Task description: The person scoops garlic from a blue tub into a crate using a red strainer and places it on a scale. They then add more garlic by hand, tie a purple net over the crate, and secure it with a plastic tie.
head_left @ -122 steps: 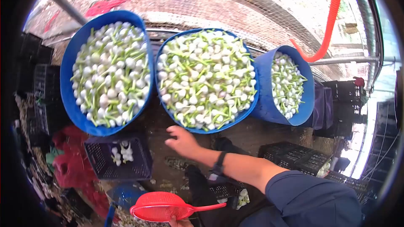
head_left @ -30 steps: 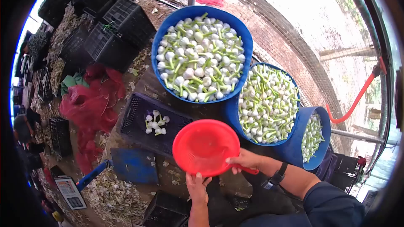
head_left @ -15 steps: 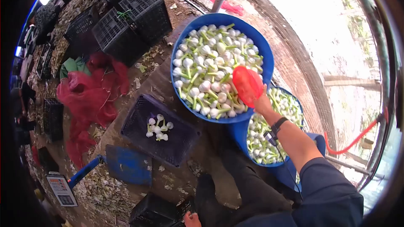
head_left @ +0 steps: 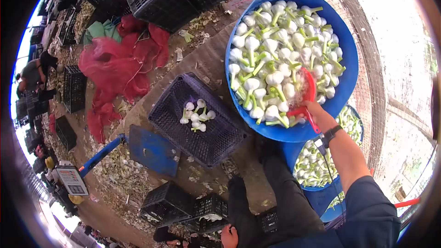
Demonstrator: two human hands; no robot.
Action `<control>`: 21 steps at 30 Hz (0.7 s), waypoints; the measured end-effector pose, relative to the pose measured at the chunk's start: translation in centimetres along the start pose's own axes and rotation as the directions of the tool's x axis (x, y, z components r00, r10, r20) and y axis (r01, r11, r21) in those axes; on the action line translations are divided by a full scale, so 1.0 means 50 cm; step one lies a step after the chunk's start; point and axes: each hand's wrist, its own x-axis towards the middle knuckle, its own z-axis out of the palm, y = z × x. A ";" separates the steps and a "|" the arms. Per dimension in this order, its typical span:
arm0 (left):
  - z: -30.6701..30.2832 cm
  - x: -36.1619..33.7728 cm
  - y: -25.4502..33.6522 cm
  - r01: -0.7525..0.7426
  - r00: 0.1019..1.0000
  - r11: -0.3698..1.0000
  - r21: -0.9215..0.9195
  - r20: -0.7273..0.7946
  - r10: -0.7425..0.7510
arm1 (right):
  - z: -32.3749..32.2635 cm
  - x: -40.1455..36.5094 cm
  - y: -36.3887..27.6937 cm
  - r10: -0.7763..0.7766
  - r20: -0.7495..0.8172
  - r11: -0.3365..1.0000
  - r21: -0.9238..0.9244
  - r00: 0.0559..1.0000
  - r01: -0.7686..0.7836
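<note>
My right hand point(head_left: 317, 115) is closed around the handle of a red plastic scoop point(head_left: 310, 87). The scoop is tipped on edge among garlic bulbs point(head_left: 275, 78) with green stems, in water that looks stirred up. These bulbs fill a large blue tub point(head_left: 351, 78). Low in the view, my left hand point(head_left: 229, 236) hangs beside my leg with its fingers curled, and nothing shows in it. A dark plastic crate point(head_left: 206, 149) left of the tub holds a small cluster of garlic bulbs point(head_left: 197, 115).
Another blue tub point(head_left: 296, 181) of garlic stands close to my right leg. A blue platform scale point(head_left: 154, 149) with a display point(head_left: 72, 180) is at left. Black crates point(head_left: 161, 0), red netting point(head_left: 115, 66) and garlic scraps lie around. People point(head_left: 32, 76) are at far left.
The red scoop has gone from above the garlic down into the bulbs, turning on edge. My view has shifted, so the tub appears larger and farther right.
</note>
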 end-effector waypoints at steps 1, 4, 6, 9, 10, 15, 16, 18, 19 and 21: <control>0.003 0.002 -0.002 0.002 1.000 1.000 -0.002 -0.004 -0.002 | -0.002 -0.008 -0.005 0.084 0.058 0.995 0.057 0.995 -0.087; 0.010 0.008 -0.014 -0.020 1.000 0.998 0.058 -0.005 0.020 | 0.059 0.054 -0.007 0.069 -0.001 0.985 0.157 0.998 -0.068; 0.005 0.005 -0.003 0.027 1.000 0.999 0.043 -0.014 -0.026 | 0.105 0.110 -0.016 0.143 0.038 0.952 0.269 0.989 -0.148; -0.020 -0.002 0.029 0.025 1.000 0.999 0.041 0.009 -0.026 | 0.141 0.151 -0.004 0.039 0.171 0.909 0.404 0.984 -0.106; -0.024 -0.005 0.029 0.030 1.000 0.999 0.043 0.007 -0.030 | 0.129 0.147 -0.002 0.039 0.149 0.921 0.377 0.988 -0.093; -0.020 -0.004 0.037 0.044 0.999 0.994 0.099 0.020 -0.046 | 0.109 0.083 -0.035 0.068 0.169 0.956 0.269 0.983 -0.112; -0.033 0.000 0.059 0.048 0.999 0.995 0.093 0.009 -0.049 | 0.107 0.111 -0.028 0.066 0.143 0.951 0.291 0.988 -0.106; -0.064 -0.001 0.094 0.132 0.991 0.979 0.157 -0.021 -0.130 | 0.113 0.111 -0.043 0.075 0.108 0.954 0.282 0.991 -0.103; -0.074 -0.005 0.089 0.142 0.990 0.978 0.152 -0.031 -0.139 | 0.109 0.097 -0.050 0.084 0.128 0.942 0.314 0.988 -0.121; -0.104 -0.004 0.065 0.278 0.951 0.960 -0.018 -0.132 -0.278 | 0.084 0.080 -0.041 0.036 0.192 0.950 0.297 0.981 -0.093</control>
